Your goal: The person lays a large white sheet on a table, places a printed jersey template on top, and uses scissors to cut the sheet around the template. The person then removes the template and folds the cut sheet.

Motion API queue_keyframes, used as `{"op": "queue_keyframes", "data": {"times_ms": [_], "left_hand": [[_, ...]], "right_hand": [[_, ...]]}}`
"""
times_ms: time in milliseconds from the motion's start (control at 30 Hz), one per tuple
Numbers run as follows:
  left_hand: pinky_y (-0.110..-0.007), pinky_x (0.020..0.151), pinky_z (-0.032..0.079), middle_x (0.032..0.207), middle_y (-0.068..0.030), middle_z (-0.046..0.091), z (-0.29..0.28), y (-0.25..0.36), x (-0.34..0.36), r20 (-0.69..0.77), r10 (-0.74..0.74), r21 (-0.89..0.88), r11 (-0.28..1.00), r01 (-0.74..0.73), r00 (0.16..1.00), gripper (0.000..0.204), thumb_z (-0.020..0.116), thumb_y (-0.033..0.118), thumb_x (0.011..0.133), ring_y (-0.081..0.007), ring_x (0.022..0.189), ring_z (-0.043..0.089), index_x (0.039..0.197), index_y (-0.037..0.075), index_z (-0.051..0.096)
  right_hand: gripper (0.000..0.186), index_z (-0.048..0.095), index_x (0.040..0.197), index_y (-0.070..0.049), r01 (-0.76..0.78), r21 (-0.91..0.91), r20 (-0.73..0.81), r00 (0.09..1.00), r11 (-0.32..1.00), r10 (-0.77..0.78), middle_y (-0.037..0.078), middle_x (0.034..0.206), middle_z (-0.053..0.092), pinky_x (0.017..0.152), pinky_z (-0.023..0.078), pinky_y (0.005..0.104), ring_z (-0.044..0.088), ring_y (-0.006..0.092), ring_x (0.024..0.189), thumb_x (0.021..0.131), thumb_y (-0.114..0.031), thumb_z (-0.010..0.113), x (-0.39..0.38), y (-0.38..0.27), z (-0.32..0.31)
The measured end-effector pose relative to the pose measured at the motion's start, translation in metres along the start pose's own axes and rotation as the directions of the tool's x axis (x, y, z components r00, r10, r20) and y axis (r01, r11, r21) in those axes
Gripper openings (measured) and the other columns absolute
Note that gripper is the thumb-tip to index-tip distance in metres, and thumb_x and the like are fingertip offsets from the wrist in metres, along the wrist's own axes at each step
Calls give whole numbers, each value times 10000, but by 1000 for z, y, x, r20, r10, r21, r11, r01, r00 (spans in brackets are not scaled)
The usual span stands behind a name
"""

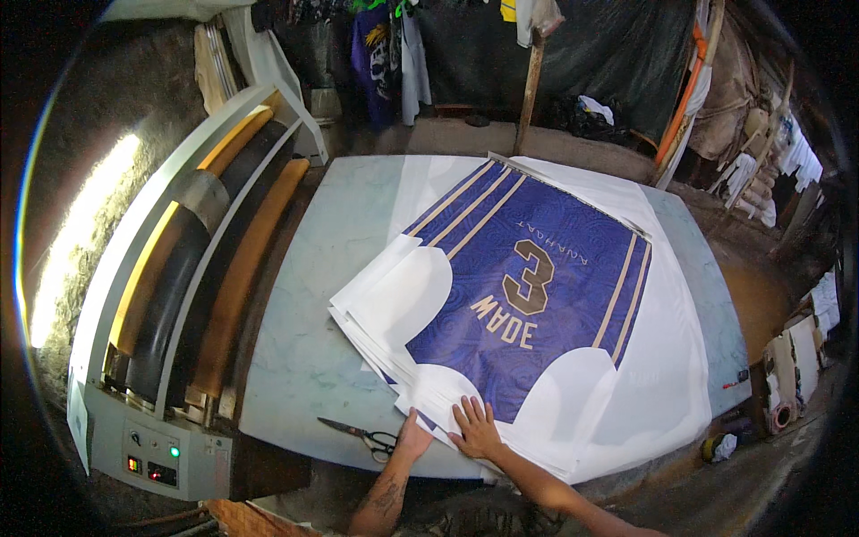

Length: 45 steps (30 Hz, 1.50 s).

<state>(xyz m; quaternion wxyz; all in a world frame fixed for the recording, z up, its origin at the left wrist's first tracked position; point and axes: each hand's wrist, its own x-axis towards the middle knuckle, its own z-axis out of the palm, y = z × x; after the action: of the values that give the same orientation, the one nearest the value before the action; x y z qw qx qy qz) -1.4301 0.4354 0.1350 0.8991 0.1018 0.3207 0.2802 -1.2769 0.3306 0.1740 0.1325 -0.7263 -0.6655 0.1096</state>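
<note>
A stack of white paper sheets (573, 394), the top one printed with a dark blue jersey front (488, 237) with tan stripes and lettering, lies askew on the table. My right hand (477, 430) rests flat on its near edge, fingers spread. At the stack's near left corner my left hand (413, 438) touches the sheet edges; its thumb shows, while its other fingers are mostly hidden by the paper. Just left of that hand lies a pair of black-handled scissors (358, 431), blades pointing left. A thin metal bar (582, 199) lies along the stack's far edge.
The pale marbled table (309, 358) extends around the stack. Left of it stands a roller heat press (192, 295) with a lit control panel (154, 455). Cloths (385, 63) hang at the back beside a wooden post (530, 89). A tape roll (783, 416) sits at right.
</note>
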Motion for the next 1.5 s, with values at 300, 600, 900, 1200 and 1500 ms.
{"op": "queue_keyframes", "data": {"times_ms": [300,600,900,1200,1500], "left_hand": [[-454,1108,259,1431,-105,387,-14,16,8,251,95,3,995,-99,963,525,463,242,961,-269,1312,370,1410,32,291],[-424,1095,292,1369,-137,460,-17,41,32,27,57,-30,998,-56,998,482,441,250,967,-281,1269,420,1378,13,358],[-441,1076,305,1351,-104,487,-51,101,80,-13,-29,163,986,31,999,544,516,356,911,-279,1274,413,1330,20,433],[-381,986,419,1252,-185,537,-18,156,118,-49,314,268,919,-290,948,480,624,61,826,-297,1132,537,1262,-64,466],[-331,853,459,1078,-156,633,21,165,99,-141,434,727,655,-205,890,617,836,173,656,-249,958,598,1156,-59,559]], "right_hand": [[755,382,1362,-42,-69,44,-23,997,997,70,217,1420,347,1070,137,600,277,394,1340,842,-576,506,11,-12,-6],[965,341,1395,-40,-68,-81,-15,998,994,67,223,1433,316,1090,120,580,238,393,1359,731,-712,535,26,-50,-10],[531,339,1346,23,-136,-274,64,985,952,159,252,1435,301,1026,299,582,322,457,1292,866,-167,460,29,-52,40],[596,282,1387,14,-129,-288,9,990,949,137,229,1502,190,1052,259,584,231,422,1366,867,-196,484,27,-55,29],[625,305,1359,32,-270,-217,121,946,938,300,247,1446,299,1028,307,587,285,410,1346,826,-185,547,30,-58,27]]}}
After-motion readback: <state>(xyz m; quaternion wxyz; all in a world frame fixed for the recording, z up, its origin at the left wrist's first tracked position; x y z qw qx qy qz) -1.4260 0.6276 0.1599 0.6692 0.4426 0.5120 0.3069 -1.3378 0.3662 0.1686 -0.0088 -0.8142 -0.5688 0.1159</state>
